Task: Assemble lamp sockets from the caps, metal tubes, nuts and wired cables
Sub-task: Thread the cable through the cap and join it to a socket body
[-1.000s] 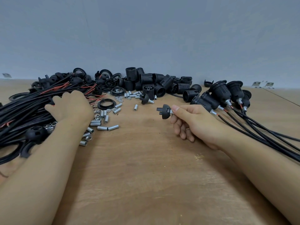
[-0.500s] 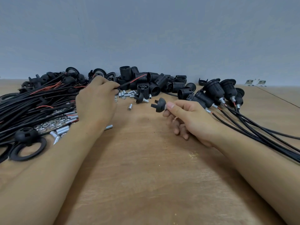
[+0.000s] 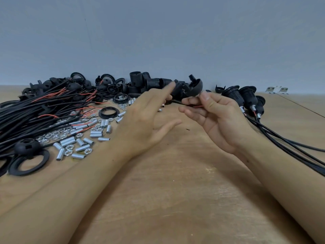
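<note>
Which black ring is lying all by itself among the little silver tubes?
The thin black ring beside the left hand; the other rings sit in piles.

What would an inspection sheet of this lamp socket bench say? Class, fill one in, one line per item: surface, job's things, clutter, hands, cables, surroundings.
Surface: wooden table, scuffed, bare at the near middle.
Job's things: black cap held up; metal tubes and nuts loose at left; threaded socket bodies piled at the back; finished sockets at right.
Clutter: black rings at the near left.
Hands: right hand pinches the cap and a wire end; left hand open, fingers spread, holds nothing.
Cables: black bundle with red wire tips at left; finished sockets' leads trail right.
Surroundings: plain grey wall; small metal brackets at far right.
</note>
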The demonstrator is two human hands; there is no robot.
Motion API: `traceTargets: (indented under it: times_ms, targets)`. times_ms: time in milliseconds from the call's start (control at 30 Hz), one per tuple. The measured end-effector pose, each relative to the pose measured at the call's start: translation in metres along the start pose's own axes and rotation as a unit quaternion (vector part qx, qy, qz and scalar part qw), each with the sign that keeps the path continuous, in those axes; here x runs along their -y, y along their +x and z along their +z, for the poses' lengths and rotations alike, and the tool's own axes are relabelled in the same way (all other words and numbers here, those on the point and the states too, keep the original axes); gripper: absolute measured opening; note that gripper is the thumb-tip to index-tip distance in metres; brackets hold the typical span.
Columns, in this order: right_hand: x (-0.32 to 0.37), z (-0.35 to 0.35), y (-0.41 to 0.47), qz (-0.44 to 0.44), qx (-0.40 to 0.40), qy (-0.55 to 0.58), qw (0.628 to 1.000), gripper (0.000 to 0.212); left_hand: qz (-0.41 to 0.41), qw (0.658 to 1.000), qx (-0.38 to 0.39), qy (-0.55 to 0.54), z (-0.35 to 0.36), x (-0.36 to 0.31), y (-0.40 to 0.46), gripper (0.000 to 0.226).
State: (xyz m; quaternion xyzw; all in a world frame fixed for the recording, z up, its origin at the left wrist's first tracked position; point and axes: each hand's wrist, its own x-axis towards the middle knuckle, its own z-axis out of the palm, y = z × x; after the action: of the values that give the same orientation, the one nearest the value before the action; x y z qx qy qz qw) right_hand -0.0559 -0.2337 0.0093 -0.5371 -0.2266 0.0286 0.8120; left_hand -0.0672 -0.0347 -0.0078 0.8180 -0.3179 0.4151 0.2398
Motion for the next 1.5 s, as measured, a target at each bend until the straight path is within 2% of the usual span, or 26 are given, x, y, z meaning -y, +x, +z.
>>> traceTargets:
  times_ms: [33, 100, 200, 267, 333, 433, 567, 667, 767, 867, 967, 1000, 1067, 1133, 1200, 1267, 1400, 1433, 1500]
  targets:
    - [0.000, -0.002, 0.000, -0.002, 0.005, -0.010, 1.000, 0.019, -0.019, 0.999, 0.012, -0.031, -0.001, -0.002, 0.000, 0.074]
    - [-0.002, -0.003, 0.000, -0.016, 0.030, -0.071, 0.997, 0.015, -0.023, 0.997, 0.020, -0.068, -0.003, -0.007, 0.000, 0.078]
    - [-0.009, -0.001, -0.006, -0.062, 0.072, -0.210, 0.973, 0.010, 0.008, 0.996, 0.013, -0.084, -0.001, -0.008, 0.001, 0.059]
    - [-0.008, 0.003, -0.007, -0.075, 0.077, -0.234, 0.966, 0.007, 0.008, 0.996, -0.008, -0.088, 0.000, -0.009, 0.001, 0.047]
    - [-0.004, 0.004, -0.005, -0.081, 0.032, -0.197, 0.976, 0.013, -0.014, 0.993, -0.062, -0.098, 0.000, -0.009, 0.001, 0.033]
    - [0.007, -0.002, 0.003, -0.106, -0.097, -0.111, 0.983, 0.020, -0.084, 0.982, -0.122, -0.119, -0.003, -0.004, 0.002, 0.014]
    - [0.030, -0.018, 0.010, -0.078, -0.208, 0.078, 0.972, 0.031, -0.141, 0.981, -0.008, -0.131, -0.002, 0.003, -0.006, 0.008]
    - [0.035, -0.023, 0.010, -0.066, -0.235, 0.174, 0.954, 0.038, -0.209, 0.968, 0.024, -0.138, 0.002, 0.005, -0.007, 0.001]
    - [0.036, -0.027, 0.011, -0.061, -0.253, 0.248, 0.933, 0.039, -0.251, 0.965, 0.026, -0.069, 0.005, 0.009, -0.009, 0.019]
    - [0.040, -0.030, 0.010, -0.040, -0.259, 0.264, 0.928, 0.017, -0.301, 0.953, -0.001, 0.009, 0.003, 0.014, -0.007, 0.021]
    - [0.044, -0.035, 0.009, -0.036, -0.263, 0.309, 0.913, 0.009, -0.302, 0.953, 0.007, 0.017, -0.002, 0.016, -0.007, 0.043]
    - [0.045, -0.035, 0.010, -0.038, -0.264, 0.324, 0.908, 0.009, -0.286, 0.958, 0.034, 0.016, -0.003, 0.014, -0.007, 0.036]
    - [0.046, -0.037, 0.011, -0.043, -0.269, 0.339, 0.900, 0.007, -0.259, 0.962, 0.088, 0.012, -0.003, 0.010, -0.008, 0.007]
    - [0.045, -0.038, 0.012, -0.041, -0.257, 0.298, 0.919, 0.014, -0.245, 0.965, 0.098, -0.003, 0.000, 0.010, -0.009, 0.006]
    - [0.040, -0.033, 0.012, -0.009, -0.200, 0.161, 0.967, 0.021, -0.215, 0.974, 0.070, -0.026, 0.001, 0.011, -0.009, 0.006]
    - [0.028, -0.020, 0.010, 0.050, -0.124, 0.006, 0.991, 0.034, -0.158, 0.984, 0.060, -0.058, -0.001, 0.010, -0.008, 0.006]
    - [0.001, 0.001, -0.001, 0.101, 0.003, -0.155, 0.983, 0.031, -0.087, 0.984, 0.091, -0.126, 0.003, 0.001, -0.007, 0.008]
    - [-0.002, 0.003, -0.002, 0.110, 0.018, -0.177, 0.978, 0.032, -0.096, 0.981, 0.077, -0.148, 0.004, -0.002, -0.007, 0.008]
    - [-0.001, 0.003, -0.001, 0.123, 0.017, -0.192, 0.974, 0.034, -0.183, 0.960, 0.055, -0.205, 0.005, -0.007, -0.006, 0.016]
